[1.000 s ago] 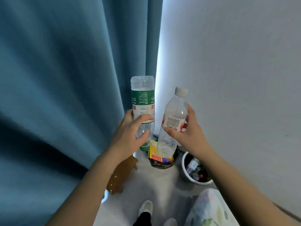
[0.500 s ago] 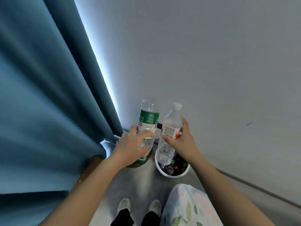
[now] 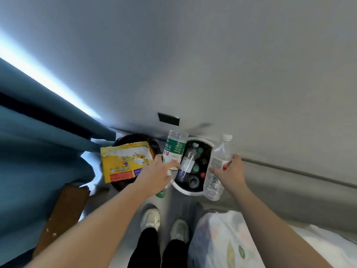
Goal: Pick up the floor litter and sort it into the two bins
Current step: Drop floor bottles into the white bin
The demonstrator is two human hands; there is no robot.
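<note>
Lowered to the white bin (image 3: 187, 192), left grip (image 3: 156, 176) clasps a green-labelled bottle (image 3: 174, 149), right grip (image 3: 230, 171) a white-capped bottle (image 3: 217, 163).

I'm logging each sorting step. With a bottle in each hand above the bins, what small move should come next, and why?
Probably shift the right hand slightly left and release its clear bottle into the white bin, which already holds bottles; the dark bin holds a yellow packet. The left hand grips a green-labelled bottle, which could follow.
</note>
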